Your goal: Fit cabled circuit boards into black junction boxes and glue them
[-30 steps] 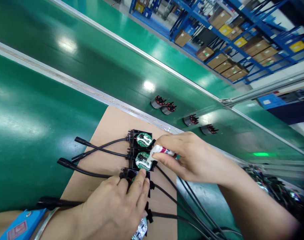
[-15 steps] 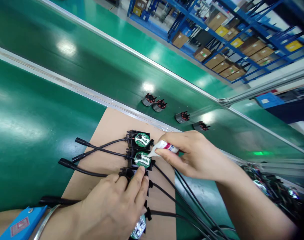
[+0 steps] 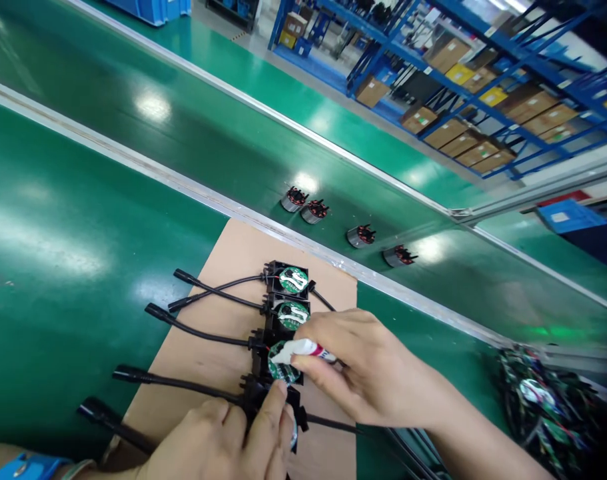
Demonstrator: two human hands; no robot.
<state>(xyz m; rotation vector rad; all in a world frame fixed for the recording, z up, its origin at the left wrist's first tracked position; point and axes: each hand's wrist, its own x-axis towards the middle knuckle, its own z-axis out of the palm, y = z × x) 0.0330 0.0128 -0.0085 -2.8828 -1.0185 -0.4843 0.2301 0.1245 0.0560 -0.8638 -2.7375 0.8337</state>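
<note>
My right hand [image 3: 353, 367] is closed round a small white glue tube [image 3: 316, 348] with red print. Its nozzle points left at the third green round circuit board [image 3: 282, 368], which sits in a black housing. Above it in the row, two more boards [image 3: 293, 280] in black housings carry looping white paste. My left hand [image 3: 223, 440] rests over the housing below, thumb hidden, fingers stretched forward. Its index fingertip is at the lower edge of the third board. Black cables [image 3: 218, 339] with plug ends run left from the housings.
Brown cardboard [image 3: 238, 250] lies under the row on a green surface. Several motor stators [image 3: 362, 236] stand beyond a metal strip [image 3: 283, 237]. A tangled heap of wired boards [image 3: 543, 407] lies at right. Blue shelving [image 3: 343, 73] with boxes stands behind.
The tube in my right hand has moved from the second board down to the third. My left hand has shifted down the row, uncovering the third board. The view has shifted slightly.
</note>
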